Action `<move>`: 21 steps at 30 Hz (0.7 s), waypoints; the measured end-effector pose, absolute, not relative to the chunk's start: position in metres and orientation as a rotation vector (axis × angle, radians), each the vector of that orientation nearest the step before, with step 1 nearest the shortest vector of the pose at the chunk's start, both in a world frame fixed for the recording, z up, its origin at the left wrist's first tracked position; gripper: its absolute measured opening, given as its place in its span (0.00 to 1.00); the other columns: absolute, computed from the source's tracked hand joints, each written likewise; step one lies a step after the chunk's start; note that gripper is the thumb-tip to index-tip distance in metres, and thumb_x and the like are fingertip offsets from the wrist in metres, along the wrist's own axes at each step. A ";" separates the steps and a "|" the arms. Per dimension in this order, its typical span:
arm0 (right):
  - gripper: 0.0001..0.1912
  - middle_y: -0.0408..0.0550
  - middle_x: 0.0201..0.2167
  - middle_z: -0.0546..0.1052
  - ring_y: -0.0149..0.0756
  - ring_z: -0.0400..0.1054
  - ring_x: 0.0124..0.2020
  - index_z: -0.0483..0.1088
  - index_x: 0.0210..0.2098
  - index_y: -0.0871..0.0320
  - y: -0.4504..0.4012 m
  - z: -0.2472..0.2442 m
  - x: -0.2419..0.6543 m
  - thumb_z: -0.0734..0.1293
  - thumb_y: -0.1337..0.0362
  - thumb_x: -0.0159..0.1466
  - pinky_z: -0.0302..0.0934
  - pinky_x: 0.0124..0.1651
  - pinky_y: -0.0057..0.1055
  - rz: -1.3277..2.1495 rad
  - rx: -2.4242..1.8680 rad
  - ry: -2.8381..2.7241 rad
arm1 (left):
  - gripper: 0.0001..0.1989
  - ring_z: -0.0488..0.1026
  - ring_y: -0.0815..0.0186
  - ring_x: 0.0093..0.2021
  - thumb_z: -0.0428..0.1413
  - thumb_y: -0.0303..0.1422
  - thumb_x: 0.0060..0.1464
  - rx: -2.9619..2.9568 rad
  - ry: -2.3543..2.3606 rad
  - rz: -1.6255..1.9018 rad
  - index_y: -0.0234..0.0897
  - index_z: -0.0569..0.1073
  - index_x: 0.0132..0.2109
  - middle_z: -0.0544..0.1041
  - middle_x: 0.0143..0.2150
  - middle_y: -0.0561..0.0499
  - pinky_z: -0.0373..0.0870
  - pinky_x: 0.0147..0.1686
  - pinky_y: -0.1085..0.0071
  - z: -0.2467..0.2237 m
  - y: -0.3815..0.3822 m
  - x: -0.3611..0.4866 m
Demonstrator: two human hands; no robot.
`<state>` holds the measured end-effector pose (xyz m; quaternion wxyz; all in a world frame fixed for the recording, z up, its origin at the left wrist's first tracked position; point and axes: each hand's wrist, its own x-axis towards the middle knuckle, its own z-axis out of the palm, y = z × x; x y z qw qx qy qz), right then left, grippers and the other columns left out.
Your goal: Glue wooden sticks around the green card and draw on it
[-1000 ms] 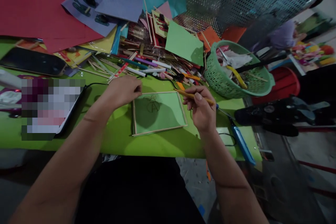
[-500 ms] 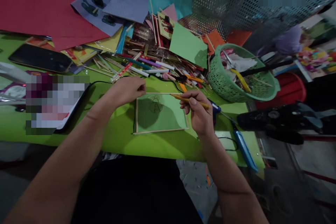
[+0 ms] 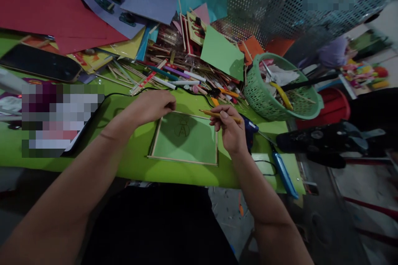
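A green card (image 3: pixel 183 145) edged with thin wooden sticks lies on the table in front of me. It bears a small line drawing (image 3: pixel 182 129), a round shape with an A-like mark, in its upper left part. My left hand (image 3: pixel 157 103) is closed at the card's upper left corner, its curled fingertips pinching the edge, partly hidden by the hand itself. In my right hand (image 3: pixel 231 126) is a yellow-brown pencil (image 3: pixel 217 114), held between thumb and fingers. Its tip points left, over the card's top edge and apart from the drawing.
Sticks and markers (image 3: pixel 186 76) lie heaped behind the card. A green basket (image 3: pixel 264 95) of tools stands at the right, near a glue gun (image 3: pixel 248 130) and a blue-handled tool (image 3: pixel 284 174). A phone (image 3: pixel 40 63) and a tablet (image 3: pixel 79 132) lie left.
The framed card has turned a little clockwise, its lower edge swinging left. My right hand has shifted slightly left with the pencil. My left hand stays at the corner.
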<state>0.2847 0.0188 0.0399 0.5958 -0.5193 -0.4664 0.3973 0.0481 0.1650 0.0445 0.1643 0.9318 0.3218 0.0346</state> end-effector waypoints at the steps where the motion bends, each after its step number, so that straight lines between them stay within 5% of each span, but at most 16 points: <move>1: 0.09 0.42 0.29 0.76 0.30 0.67 0.28 0.79 0.40 0.53 0.019 0.039 0.285 0.70 0.55 0.67 0.63 0.32 0.29 0.919 -1.207 -1.086 | 0.13 0.77 0.62 0.42 0.52 0.29 0.56 2.651 0.909 0.094 0.39 0.80 0.43 0.82 0.44 0.48 0.67 0.41 0.69 0.045 0.165 0.048; 21: 0.13 0.42 0.30 0.76 0.30 0.67 0.27 0.77 0.40 0.53 0.018 0.040 0.282 0.70 0.50 0.66 0.64 0.31 0.29 0.941 -1.239 -1.126 | 0.14 0.78 0.60 0.44 0.54 0.34 0.59 2.521 0.991 0.065 0.37 0.80 0.46 0.83 0.47 0.46 0.68 0.44 0.67 0.054 0.171 0.036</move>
